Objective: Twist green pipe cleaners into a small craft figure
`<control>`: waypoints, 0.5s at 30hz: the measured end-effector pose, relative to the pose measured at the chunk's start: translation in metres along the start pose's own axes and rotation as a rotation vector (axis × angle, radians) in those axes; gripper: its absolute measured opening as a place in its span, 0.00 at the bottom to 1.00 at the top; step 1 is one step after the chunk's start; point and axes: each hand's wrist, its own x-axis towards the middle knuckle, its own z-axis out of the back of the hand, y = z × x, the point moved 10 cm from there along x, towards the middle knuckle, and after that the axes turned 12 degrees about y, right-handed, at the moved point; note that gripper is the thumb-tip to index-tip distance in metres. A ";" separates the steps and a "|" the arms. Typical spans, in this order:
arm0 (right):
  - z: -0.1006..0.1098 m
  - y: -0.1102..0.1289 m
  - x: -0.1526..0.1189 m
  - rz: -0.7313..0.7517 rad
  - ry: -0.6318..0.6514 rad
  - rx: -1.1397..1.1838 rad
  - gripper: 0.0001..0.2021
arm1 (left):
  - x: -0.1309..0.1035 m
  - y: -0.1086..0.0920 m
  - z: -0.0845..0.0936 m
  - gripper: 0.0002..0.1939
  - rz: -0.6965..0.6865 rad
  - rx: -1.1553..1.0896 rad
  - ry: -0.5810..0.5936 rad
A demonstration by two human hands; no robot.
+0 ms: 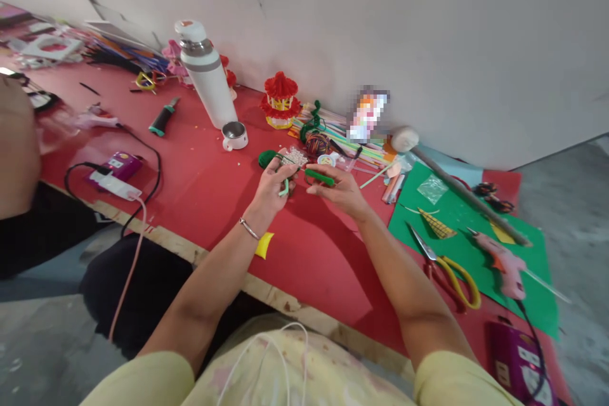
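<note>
Hands are hovering over the table (190,181) near mid-frame, close together, with a narrow gap between their fingertips. Left hand (272,193) is pinching a small green yarn piece (284,188), its lower end poking out below the fingers. Right hand (345,193) is gripping a green-handled tool (320,177), apparently a crochet hook, between thumb and fingers.

Long axis of the tool is running nearly crosswise in the frame, dipping slightly toward the right; its thin shaft is pointing left, at the left fingertips. Whether the tip is sitting in a loop: cannot tell, too small. Yarn piece is lying left of the handle and slightly lower in the frame.

Green yarn ball (268,158) is resting just beyond the left hand, up and left of the grip, so the left is the nearer hand. A strand is passing from the ball's side over toward the fingers. White beads (295,156) are lying just beyond the fingertips, right of the ball.
</note>
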 end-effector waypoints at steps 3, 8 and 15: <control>0.000 0.001 -0.003 0.033 -0.080 0.044 0.22 | -0.002 0.000 -0.001 0.48 0.000 0.019 0.005; 0.014 0.002 -0.005 -0.021 -0.238 0.116 0.16 | -0.002 -0.001 -0.006 0.47 -0.041 0.074 0.016; 0.012 -0.003 -0.007 -0.021 -0.268 0.203 0.16 | -0.001 0.000 -0.005 0.49 -0.043 0.086 0.016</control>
